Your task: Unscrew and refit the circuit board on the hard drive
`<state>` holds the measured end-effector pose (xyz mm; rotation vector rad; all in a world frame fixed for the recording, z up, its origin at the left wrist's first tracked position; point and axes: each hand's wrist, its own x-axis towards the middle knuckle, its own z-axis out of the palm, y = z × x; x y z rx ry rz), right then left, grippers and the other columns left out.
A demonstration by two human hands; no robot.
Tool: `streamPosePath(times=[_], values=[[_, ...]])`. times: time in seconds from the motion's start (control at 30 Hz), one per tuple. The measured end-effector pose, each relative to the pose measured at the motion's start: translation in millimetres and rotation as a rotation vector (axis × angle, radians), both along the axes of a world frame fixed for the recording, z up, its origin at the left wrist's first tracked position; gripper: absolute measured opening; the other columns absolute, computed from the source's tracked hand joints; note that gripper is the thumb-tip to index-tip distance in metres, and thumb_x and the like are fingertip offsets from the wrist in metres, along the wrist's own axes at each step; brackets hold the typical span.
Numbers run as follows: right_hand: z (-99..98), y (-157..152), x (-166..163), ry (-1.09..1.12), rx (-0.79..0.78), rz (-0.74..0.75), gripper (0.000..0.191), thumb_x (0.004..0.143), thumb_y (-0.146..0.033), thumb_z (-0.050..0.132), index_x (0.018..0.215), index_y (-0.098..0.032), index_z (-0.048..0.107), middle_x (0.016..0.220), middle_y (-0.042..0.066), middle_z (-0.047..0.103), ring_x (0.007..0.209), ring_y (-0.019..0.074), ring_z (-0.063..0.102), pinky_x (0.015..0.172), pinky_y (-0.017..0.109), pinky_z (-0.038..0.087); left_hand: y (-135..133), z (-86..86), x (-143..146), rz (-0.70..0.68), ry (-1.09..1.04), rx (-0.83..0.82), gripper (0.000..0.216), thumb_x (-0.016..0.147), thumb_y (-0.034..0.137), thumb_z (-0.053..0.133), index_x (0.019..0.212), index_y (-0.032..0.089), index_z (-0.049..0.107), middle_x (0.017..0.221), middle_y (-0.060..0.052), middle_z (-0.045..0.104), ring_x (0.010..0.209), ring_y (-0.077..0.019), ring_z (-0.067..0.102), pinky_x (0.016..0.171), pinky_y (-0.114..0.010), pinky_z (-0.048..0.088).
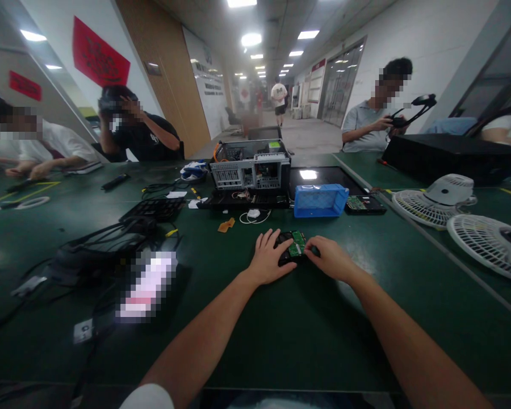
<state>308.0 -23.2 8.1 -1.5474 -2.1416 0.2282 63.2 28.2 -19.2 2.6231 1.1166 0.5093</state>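
A hard drive (297, 244) lies on the table with its green circuit board facing up. My left hand (267, 259) holds it from the left, index finger across the top and thumb along the near edge, the other fingers spread. Part of the drive is hidden under that hand. At the drive's right edge, my right hand (327, 258) has its thumb and index finger pinched together. Whatever is between those fingertips, if anything, is too small to make out.
Beyond my hands stand an opened computer case (251, 173) and a blue plastic bin (321, 201). Another circuit-board device (364, 204) lies right of the bin. White fans (436, 199) are at right; a headset (106, 247) and lit phone (148, 287) at left. Several people sit around.
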Motion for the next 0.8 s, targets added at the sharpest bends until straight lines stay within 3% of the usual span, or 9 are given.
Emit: streamPosePath(times=[0.2, 0.8], values=[[-9.1, 1.3, -3.9, -0.044, -0.003, -0.004, 0.009, 0.097, -0.021, 0.06, 0.094, -0.021, 0.069, 0.094, 0.005, 0.064, 0.08, 0.0192, 0.063, 0.077, 0.03, 0.048, 0.0, -2.1, 2.8, -0.017, 0.015, 0.027, 0.057, 0.096, 0.057, 0.06, 0.15, 0.039, 0.052, 0.172, -0.004, 0.022, 0.159, -0.0373, 0.012, 0.126, -0.063, 0.011], [-2.7, 0.2, 0.5, -0.024, 0.015, 0.007, 0.012, 0.093, -0.019, 0.062, 0.091, -0.022, 0.073, 0.092, 0.006, 0.068, 0.082, 0.0204, 0.066, 0.078, 0.03, 0.048, 3.7, -5.9, 2.0, -0.019, 0.039, 0.031, 0.057, 0.098, 0.06, 0.056, 0.151, 0.041, 0.05, 0.172, -0.004, 0.021, 0.158, -0.0374, 0.015, 0.126, -0.063, 0.011]])
